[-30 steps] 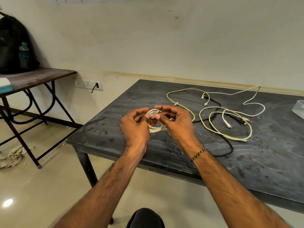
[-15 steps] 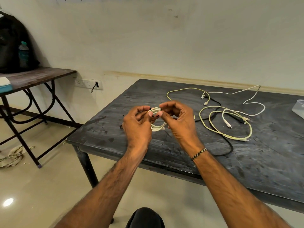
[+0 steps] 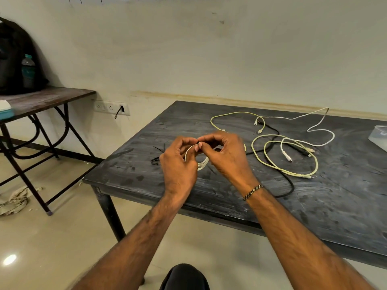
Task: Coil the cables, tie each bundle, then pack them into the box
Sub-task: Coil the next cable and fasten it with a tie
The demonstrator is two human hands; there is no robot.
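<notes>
A small white coiled cable (image 3: 202, 162) hangs between my two hands above the dark table (image 3: 345, 201). My left hand (image 3: 178, 166) grips the coil's left side. My right hand (image 3: 227, 155) pinches a thin black tie at the top of the coil, its fingertips meeting those of my left hand. Loose cables lie to the right: a yellowish one (image 3: 272, 164), a white one (image 3: 322, 132) and a black one (image 3: 290, 185). More black ties (image 3: 157, 159) lie on the table left of my hands. A clear plastic box (image 3: 380, 137) shows at the right edge, partly cut off.
A second brown table (image 3: 48, 97) stands at the left with a black backpack (image 3: 12, 59) and a bottle (image 3: 28, 70) on it. A wall socket strip (image 3: 111, 106) sits on the wall between the tables. A rag (image 3: 14, 199) lies on the floor.
Both hands have lifted the coil slightly and drawn their fingertips together at its top. The upright black tie end seen a second ago is now hidden between the fingers.
</notes>
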